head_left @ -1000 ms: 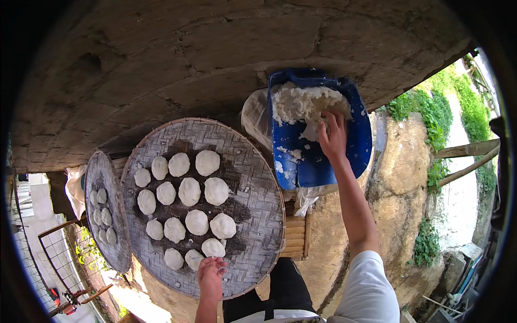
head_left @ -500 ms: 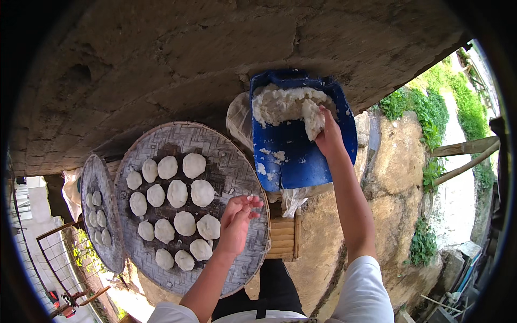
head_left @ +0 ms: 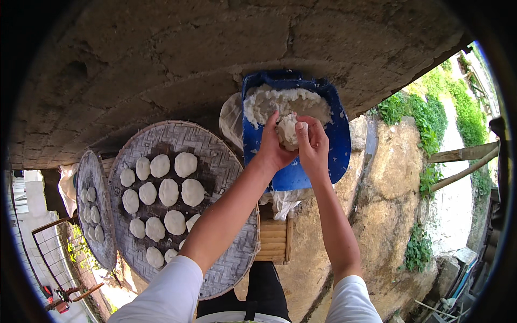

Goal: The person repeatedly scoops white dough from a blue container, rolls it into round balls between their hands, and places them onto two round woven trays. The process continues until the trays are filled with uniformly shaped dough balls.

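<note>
Between my two hands, over the blue tub, is a rough white lump of dough (head_left: 288, 132). My left hand (head_left: 271, 144) cups its left and lower side, fingers curled around it. From the right, my right hand (head_left: 313, 145) grips the same lump, thumb pressed on top. A thick bank of loose white dough (head_left: 258, 107) lies along the far side of the blue tub (head_left: 340, 145), and smears cling to its walls. To the left, a round woven bamboo tray (head_left: 226, 269) bears several round white dough patties (head_left: 168, 191) in rows; my left forearm hides some of them.
A second woven tray (head_left: 107, 242) with smaller-looking patties stands farther left. Behind everything rises a grey block wall (head_left: 188, 59). A bamboo slat surface (head_left: 273, 242) shows below the tub, beside clear plastic (head_left: 283, 203). Rocky ground (head_left: 393, 188) and plants lie to the right.
My left hand has moved from above the tray to the tub and joined my right hand on the lump. The right hand has drawn the lump away from the bank of dough.
</note>
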{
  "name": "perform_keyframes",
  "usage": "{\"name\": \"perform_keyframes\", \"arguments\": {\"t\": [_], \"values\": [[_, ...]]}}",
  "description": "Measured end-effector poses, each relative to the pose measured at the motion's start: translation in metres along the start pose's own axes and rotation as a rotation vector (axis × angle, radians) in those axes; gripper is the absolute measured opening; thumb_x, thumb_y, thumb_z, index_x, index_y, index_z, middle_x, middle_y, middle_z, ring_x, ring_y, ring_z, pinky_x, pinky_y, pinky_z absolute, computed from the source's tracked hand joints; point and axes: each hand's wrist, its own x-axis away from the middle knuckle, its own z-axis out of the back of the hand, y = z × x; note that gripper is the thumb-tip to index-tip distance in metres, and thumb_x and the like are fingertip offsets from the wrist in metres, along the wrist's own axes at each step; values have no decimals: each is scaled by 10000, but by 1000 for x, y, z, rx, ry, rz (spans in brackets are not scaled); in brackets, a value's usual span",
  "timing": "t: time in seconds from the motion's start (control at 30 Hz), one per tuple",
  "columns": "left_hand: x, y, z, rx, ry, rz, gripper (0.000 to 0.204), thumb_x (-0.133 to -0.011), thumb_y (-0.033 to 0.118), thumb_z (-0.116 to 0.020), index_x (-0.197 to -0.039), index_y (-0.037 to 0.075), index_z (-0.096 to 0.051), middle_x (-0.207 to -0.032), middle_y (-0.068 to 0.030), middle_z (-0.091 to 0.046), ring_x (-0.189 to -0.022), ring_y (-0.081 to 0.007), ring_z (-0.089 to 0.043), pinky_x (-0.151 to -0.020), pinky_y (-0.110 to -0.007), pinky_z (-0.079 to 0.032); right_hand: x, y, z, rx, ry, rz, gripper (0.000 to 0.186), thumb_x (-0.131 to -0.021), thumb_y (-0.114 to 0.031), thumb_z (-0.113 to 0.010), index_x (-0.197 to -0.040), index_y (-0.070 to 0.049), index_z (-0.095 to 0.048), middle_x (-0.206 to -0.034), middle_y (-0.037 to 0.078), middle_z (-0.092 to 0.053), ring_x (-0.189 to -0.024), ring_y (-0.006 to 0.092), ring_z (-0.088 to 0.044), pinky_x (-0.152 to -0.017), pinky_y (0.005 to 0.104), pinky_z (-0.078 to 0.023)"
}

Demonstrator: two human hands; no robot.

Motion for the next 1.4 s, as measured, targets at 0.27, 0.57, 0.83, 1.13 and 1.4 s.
{"name": "perform_keyframes", "arguments": {"t": [0.27,0.57,0.83,1.13,1.4], "values": [[-9,-11,-6,-1643,-36,-1026,395,-1034,336,-609,-1280,28,-576,-1402,-156,-577,-1300,-240,-544,-1077,-353,-417,-9,17,-9,-722,153,-416,364,-1067,-321,-449,-1271,-35,-546,-1166,77,-627,-1078,200,-619,-952,360,-509],[13,-19,-15,-450,13,-312,581,-1080,530,-392,-1401,66,-533,-1281,-78,-628,-1183,-158,-595,-1033,-346,-476,14,8,-15,15,191,206,467,-1097,-365,-446,-1318,21,-587,-1319,127,-600,-1239,193,-554,-1046,320,-438],[108,-28,-57,-343,-40,-283,639,-1076,492,-396,-1468,-8,-463,-1526,-157,-470,-1414,-219,-425,-1165,-362,-345,105,-67,-52,-389,77,32,505,-1089,-382,-440,-1384,20,-517,-1347,156,-590,-1246,238,-580,-1036,384,-502],[304,-48,-60,-553,209,-836,497,-1087,423,-376,-1396,50,-489,-1471,-156,-510,-1374,-253,-465,-1185,-416,-337,240,-138,-136,-702,120,-347,570,-1056,-445,-460,-1413,-6,-531,-1375,180,-585,-1328,267,-526,-1136,408,-400],[552,-19,-32,-550,225,-788,700,-1070,570,-352,-1480,4,-395,-1548,-184,-431,-1460,-266,-374,-1187,-406,-338,418,-190,-241,-483,-325,-178,417,-1045,-348,-550,-1251,6,-628,-1228,147,-645,-1159,242,-624,-1003,398,-509]]}}
